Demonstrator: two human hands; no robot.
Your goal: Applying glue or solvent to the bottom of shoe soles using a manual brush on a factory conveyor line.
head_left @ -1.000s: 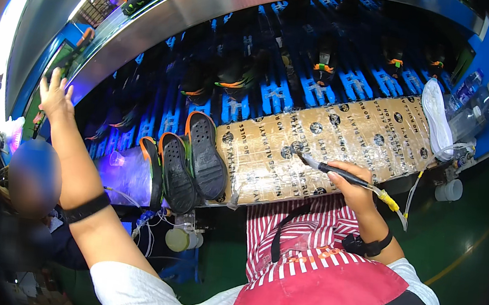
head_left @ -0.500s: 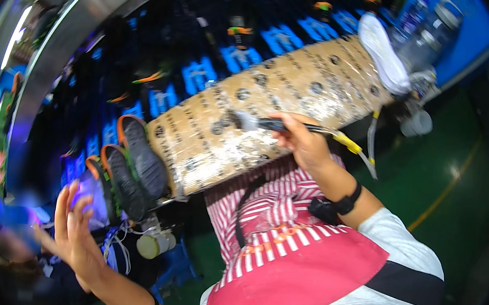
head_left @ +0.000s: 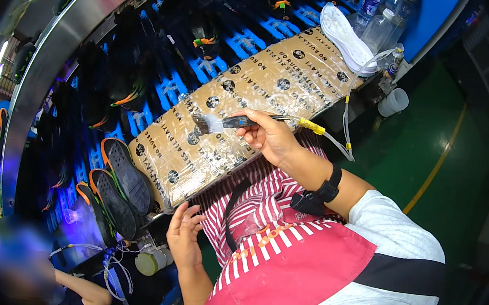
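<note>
My right hand (head_left: 273, 142) grips the black handle of a brush (head_left: 237, 121) with pale bristles, held over a board (head_left: 183, 143) wrapped in brown printed tape. A thin tube with yellow tape (head_left: 311, 126) trails from the brush's handle end. Near the board's front left edge is my left hand (head_left: 186, 238), raised with its fingers apart and slightly curled, nothing in it. Close to that hand, at the board's left end, stand several dark shoe soles (head_left: 128, 170) with orange rims. A white shoe sole (head_left: 347, 39) rests at the board's far right end.
Behind the board runs a line with blue slats (head_left: 245, 44) carrying dark shoe parts. Clear bottles (head_left: 378, 31) stand at the far right, above a white cup (head_left: 393, 101). A jar (head_left: 151, 262) hangs below the soles. At lower left is another person's arm (head_left: 84, 290).
My left hand has come right, from beside the soles to the board's front edge. My right hand still holds the brush, its bristles above the board. The view has shifted slightly.
</note>
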